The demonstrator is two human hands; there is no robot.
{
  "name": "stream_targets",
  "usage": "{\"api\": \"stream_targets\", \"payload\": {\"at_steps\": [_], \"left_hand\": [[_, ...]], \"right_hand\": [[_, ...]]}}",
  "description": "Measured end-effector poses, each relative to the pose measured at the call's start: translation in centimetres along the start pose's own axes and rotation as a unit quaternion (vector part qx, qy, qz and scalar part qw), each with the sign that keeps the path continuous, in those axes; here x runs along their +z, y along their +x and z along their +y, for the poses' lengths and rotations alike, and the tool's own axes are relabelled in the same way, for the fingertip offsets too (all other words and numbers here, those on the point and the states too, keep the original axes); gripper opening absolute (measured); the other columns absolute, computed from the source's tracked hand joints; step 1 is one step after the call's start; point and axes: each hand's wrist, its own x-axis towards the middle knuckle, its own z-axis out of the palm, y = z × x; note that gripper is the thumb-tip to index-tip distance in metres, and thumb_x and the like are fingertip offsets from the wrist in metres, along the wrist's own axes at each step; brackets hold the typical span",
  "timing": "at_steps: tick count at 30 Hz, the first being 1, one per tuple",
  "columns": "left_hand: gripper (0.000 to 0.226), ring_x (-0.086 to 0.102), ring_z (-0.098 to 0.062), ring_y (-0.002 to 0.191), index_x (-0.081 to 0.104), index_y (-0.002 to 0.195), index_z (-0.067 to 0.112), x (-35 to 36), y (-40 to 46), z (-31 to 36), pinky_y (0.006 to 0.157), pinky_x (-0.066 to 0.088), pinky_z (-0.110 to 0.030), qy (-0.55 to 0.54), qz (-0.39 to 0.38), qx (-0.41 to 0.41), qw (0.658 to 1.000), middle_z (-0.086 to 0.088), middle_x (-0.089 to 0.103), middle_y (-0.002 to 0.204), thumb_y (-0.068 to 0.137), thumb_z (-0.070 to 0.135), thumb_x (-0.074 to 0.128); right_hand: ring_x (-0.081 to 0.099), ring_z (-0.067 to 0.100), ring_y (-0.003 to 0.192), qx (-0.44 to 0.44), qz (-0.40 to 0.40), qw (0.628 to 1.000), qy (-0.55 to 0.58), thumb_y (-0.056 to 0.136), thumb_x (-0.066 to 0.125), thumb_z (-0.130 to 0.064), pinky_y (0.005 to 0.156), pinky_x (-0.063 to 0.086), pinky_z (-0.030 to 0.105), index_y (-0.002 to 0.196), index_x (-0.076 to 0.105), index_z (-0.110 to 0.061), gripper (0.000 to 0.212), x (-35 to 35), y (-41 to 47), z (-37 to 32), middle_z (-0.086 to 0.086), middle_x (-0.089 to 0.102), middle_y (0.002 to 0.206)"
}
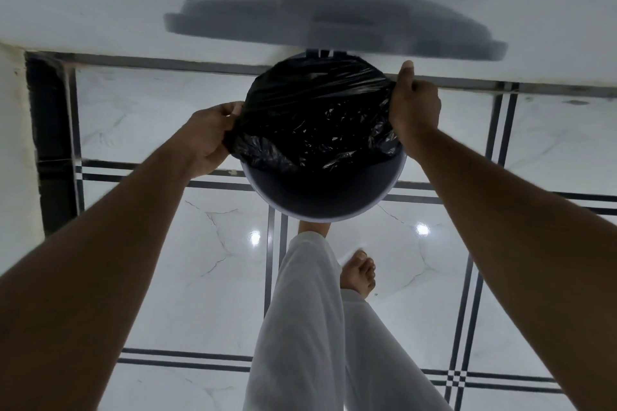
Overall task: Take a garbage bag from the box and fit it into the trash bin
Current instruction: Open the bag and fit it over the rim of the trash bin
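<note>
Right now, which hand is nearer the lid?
Right. The right hand grips the bag at the bin's far right rim, just below the lid. The left hand grips the bag's left edge, farther from it.

The round grey plastic trash bin [320,200] is the landmark. Its near rim is bare; crinkled black plastic garbage bag [317,117] covers its far half. The blurred grey lid [334,27] stands just behind. White marble floor [167,243] lies open on both sides; a white-trousered leg [307,310] crowds the near side.
</note>
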Motion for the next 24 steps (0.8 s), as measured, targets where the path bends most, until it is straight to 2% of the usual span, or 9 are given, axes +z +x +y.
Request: {"api": "stream_targets", "payload": {"at_steps": [4,7,10,12,15,18,19,21,24], "left_hand": [[0.029,0.073,-0.029,0.093,0.077,0.09,0.014,1.4,0.8,0.5,0.094,0.063,-0.046,0.015,0.125,0.017,0.992,-0.013,0.077,0.098,0.095,-0.01,0.061],[0.015,0.071,-0.016,0.082,0.077,0.086,0.021,1.9,0.7,0.4,0.08,0.061,-0.031,0.082,0.231,0.027,0.969,0.004,0.076,0.088,0.1,0.02,0.076],[0.027,0.06,-0.009,0.076,0.071,0.095,0.014,1.7,-0.3,-0.4,0.087,0.059,-0.035,0.092,0.353,0.055,0.929,0.009,0.067,0.088,0.101,0.041,0.068],[0.029,0.049,-0.008,0.068,0.058,0.086,0.018,2.3,-2.0,-1.3,0.079,0.05,-0.036,0.068,0.394,0.061,0.914,0.01,0.055,0.081,0.101,0.042,0.065],[0.044,0.054,-0.011,0.069,0.051,0.083,0.023,4.3,-5.2,-2.4,0.072,0.052,-0.034,0.012,0.379,0.053,0.924,0.008,0.055,0.082,0.096,0.06,0.07],[0.093,0.08,-0.022,0.093,0.068,0.119,0.001,5.5,-6.9,-3.0,0.066,0.069,-0.039,-0.039,0.274,-0.008,0.961,-0.008,0.078,0.109,0.076,0.084,0.08],[0.093,0.082,-0.026,0.096,0.069,0.121,-0.004,5.5,-7.0,-3.3,0.064,0.069,-0.038,-0.034,0.26,-0.014,0.965,-0.013,0.08,0.11,0.078,0.078,0.085],[0.06,0.083,-0.029,0.093,0.07,0.111,-0.006,5.6,-7.0,-4.0,0.063,0.069,-0.035,-0.054,0.267,-0.018,0.962,-0.018,0.08,0.105,0.092,0.048,0.089],[0.019,0.077,-0.028,0.088,0.068,0.106,0.003,5.3,-7.5,-4.0,0.07,0.069,-0.033,-0.114,0.266,-0.028,0.957,-0.012,0.077,0.098,0.104,0.018,0.079]], "right_hand": [[0.064,0.035,0.085,0.007,-0.008,0.999,0.037,0.115,0.043,-0.031,0.08,0.051,0.047,0.09,0.068,-0.005,0.044,-0.4,-0.3,-0.2,0.015,0.07,0.089],[0.052,0.021,0.067,0.011,0.003,0.998,0.058,0.118,0.033,-0.058,0.072,0.043,0.039,0.069,0.05,-0.017,0.066,-1.0,-1.3,-0.2,0.001,0.055,0.069],[0.056,0.015,0.075,0.034,0.055,0.992,0.108,0.114,0.028,-0.071,0.08,0.049,0.038,0.075,0.051,-0.025,0.064,-1.8,-2.9,0.3,-0.008,0.058,0.076],[0.057,0.01,0.073,0.021,0.095,0.988,0.117,0.111,0.037,-0.072,0.079,0.051,0.037,0.079,0.053,-0.024,0.06,-2.2,-4.5,1.4,-0.008,0.06,0.078],[0.07,0.011,0.101,0.037,0.099,0.983,0.15,0.094,0.051,-0.089,0.096,0.059,0.039,0.112,0.067,-0.024,0.07,-2.2,-6.8,3.1,-0.003,0.072,0.111],[0.068,0.012,0.113,0.06,0.046,0.988,0.136,0.092,0.068,-0.083,0.101,0.055,0.033,0.136,0.068,-0.021,0.076,-2.1,-8.9,3.2,-0.003,0.067,0.129],[0.066,0.011,0.111,0.054,0.043,0.992,0.109,0.095,0.073,-0.074,0.098,0.052,0.03,0.138,0.07,-0.019,0.069,-2.1,-9.1,3.2,-0.004,0.068,0.128],[0.067,0.012,0.109,0.048,0.064,0.994,0.078,0.099,0.079,-0.053,0.101,0.053,0.031,0.131,0.078,-0.017,0.048,-2.2,-9.3,3.5,-0.005,0.076,0.122],[0.076,0.014,0.1,0.065,0.086,0.989,0.097,0.096,0.076,-0.038,0.104,0.062,0.043,0.102,0.086,-0.022,0.02,-2.8,-8.6,3.7,-0.008,0.084,0.101]]}}
